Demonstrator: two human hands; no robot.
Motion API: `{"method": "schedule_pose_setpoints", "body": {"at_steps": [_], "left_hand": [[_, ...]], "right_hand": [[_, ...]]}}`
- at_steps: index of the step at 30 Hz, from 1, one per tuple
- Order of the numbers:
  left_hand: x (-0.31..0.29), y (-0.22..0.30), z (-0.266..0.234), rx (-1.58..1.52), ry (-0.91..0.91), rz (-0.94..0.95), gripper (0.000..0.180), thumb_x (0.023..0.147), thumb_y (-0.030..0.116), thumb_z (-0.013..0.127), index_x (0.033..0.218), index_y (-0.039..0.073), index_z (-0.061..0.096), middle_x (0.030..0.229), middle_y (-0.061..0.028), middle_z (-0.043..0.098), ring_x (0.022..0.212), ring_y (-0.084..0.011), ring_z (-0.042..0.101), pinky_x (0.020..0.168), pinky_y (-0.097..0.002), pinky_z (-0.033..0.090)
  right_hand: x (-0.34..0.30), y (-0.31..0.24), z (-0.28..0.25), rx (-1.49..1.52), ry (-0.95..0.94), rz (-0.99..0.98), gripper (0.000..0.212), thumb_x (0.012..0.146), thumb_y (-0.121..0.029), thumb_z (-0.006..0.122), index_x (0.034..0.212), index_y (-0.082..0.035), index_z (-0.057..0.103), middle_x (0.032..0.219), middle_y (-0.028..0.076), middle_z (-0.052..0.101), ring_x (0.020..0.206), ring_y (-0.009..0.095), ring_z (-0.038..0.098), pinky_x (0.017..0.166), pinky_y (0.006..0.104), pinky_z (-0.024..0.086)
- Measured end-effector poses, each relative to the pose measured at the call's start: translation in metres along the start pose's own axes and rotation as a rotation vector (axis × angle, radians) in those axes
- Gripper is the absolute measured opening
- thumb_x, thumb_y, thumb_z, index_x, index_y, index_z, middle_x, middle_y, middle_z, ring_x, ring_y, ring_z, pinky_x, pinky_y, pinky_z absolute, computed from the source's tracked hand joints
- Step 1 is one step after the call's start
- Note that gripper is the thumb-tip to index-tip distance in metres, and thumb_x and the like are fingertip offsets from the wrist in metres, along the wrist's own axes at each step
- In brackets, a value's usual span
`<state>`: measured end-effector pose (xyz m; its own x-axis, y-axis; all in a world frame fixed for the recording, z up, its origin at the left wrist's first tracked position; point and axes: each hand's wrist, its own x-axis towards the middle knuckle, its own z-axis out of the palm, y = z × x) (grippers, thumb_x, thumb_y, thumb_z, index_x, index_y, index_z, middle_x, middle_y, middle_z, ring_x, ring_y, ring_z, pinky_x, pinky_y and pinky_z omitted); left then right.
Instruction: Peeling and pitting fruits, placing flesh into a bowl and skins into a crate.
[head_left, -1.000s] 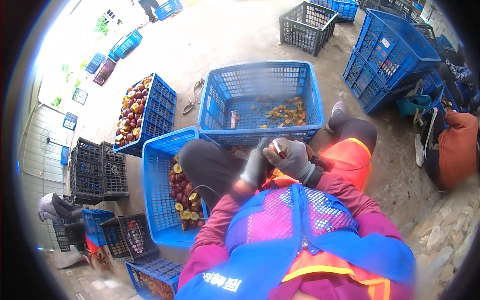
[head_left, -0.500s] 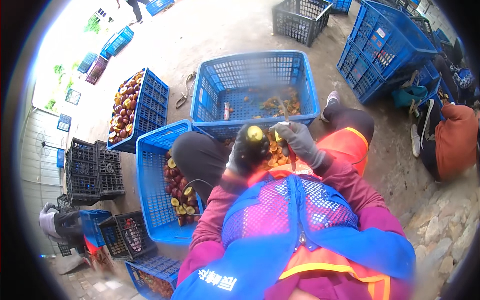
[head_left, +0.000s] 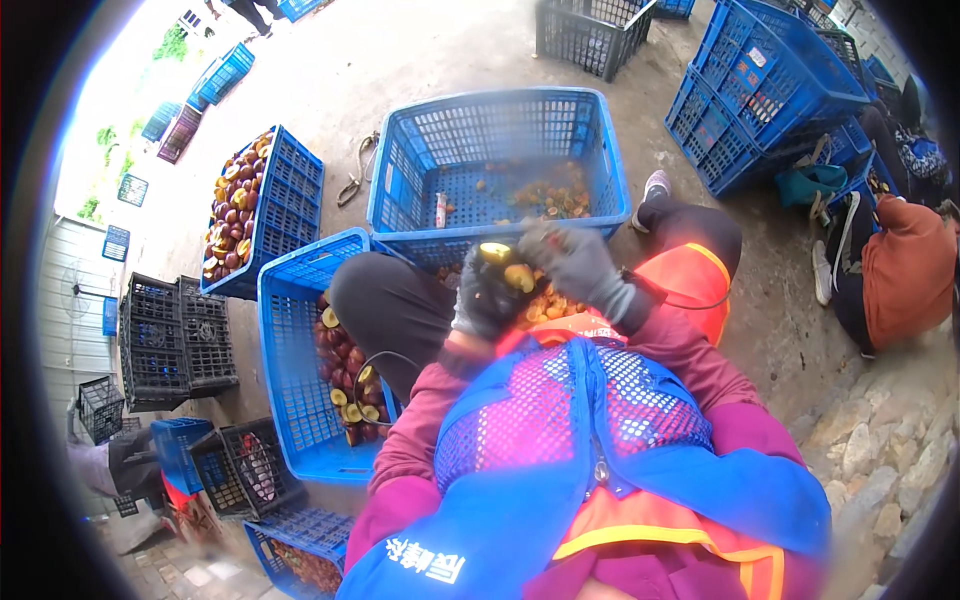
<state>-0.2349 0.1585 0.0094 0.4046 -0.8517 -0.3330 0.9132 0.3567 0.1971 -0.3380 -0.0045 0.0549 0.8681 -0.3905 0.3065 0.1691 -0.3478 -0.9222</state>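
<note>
In its dark glove, my left hand (head_left: 482, 300) is closed round cut pieces of a plum-like fruit (head_left: 518, 277) with yellow flesh and dark skin. Right beside it is my grey-gloved right hand (head_left: 585, 265), its fingers curled and smeared by motion near the fruit; what they hold cannot be made out. Below both hands, between my legs, lies a heap of orange-yellow fruit scraps (head_left: 556, 305). Just beyond stands a large blue crate (head_left: 500, 236) with scraps and a small white tube (head_left: 441, 210) inside.
At my left knee, a blue crate (head_left: 277, 375) holds dark red halved fruit (head_left: 347, 352). Another full blue crate (head_left: 290, 205) sits farther left. Black crates (head_left: 180, 340) stand beyond it. Stacked blue crates (head_left: 735, 120) and a person in orange (head_left: 905, 285) are on the right.
My right hand has turned over and moved in against the left. The thin blade and red handle seen at the right hand no longer show. The whole view has shifted slightly.
</note>
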Motion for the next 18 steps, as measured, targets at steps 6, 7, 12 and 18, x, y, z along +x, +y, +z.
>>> {"method": "schedule_pose_setpoints", "body": {"at_steps": [6, 7, 12, 18], "left_hand": [[-0.003, 0.022, 0.021, 0.199, -0.056, 0.166, 0.033, 0.098, 0.029, 0.065, 0.117, 0.003, 0.063, 0.115, -0.0096, 0.073, 0.113, -0.0240, 0.068, 0.108, -0.0397, 0.049], [-0.001, 0.027, 0.020, -0.118, -0.066, 0.061, 0.032, 0.095, 0.026, 0.070, 0.116, 0.003, 0.064, 0.114, -0.0073, 0.074, 0.113, -0.0209, 0.069, 0.108, -0.0370, 0.049], [0.015, 0.029, -0.007, 0.643, 0.122, 0.220, 0.034, 0.099, 0.036, 0.063, 0.115, 0.006, 0.065, 0.113, -0.0119, 0.073, 0.106, -0.0268, 0.069, 0.104, -0.0418, 0.051], [0.021, 0.036, -0.037, 0.022, 0.151, -0.001, 0.034, 0.103, 0.036, 0.057, 0.120, 0.006, 0.060, 0.115, -0.0149, 0.069, 0.107, -0.0293, 0.068, 0.091, -0.0432, 0.059]], "right_hand": [[0.023, 0.028, -0.036, 0.448, 0.118, 0.507, 0.026, 0.103, -0.026, 0.068, 0.117, -0.004, 0.072, 0.083, 0.000, 0.068, 0.061, 0.007, 0.061, 0.054, 0.0220, 0.051], [0.022, 0.040, -0.034, 0.419, 0.055, 0.628, 0.025, 0.103, -0.026, 0.068, 0.113, -0.003, 0.071, 0.078, -0.001, 0.065, 0.059, 0.007, 0.060, 0.052, 0.0221, 0.050], [0.009, 0.091, -0.021, 0.396, 0.086, 0.818, 0.027, 0.103, -0.029, 0.066, 0.106, -0.002, 0.065, 0.071, 0.000, 0.061, 0.052, 0.009, 0.058, 0.048, 0.0253, 0.048], [0.022, 0.090, -0.016, 0.463, 0.062, 0.908, 0.023, 0.104, -0.022, 0.061, 0.111, -0.001, 0.065, 0.077, 0.002, 0.064, 0.057, 0.011, 0.061, 0.051, 0.0260, 0.049]]}}
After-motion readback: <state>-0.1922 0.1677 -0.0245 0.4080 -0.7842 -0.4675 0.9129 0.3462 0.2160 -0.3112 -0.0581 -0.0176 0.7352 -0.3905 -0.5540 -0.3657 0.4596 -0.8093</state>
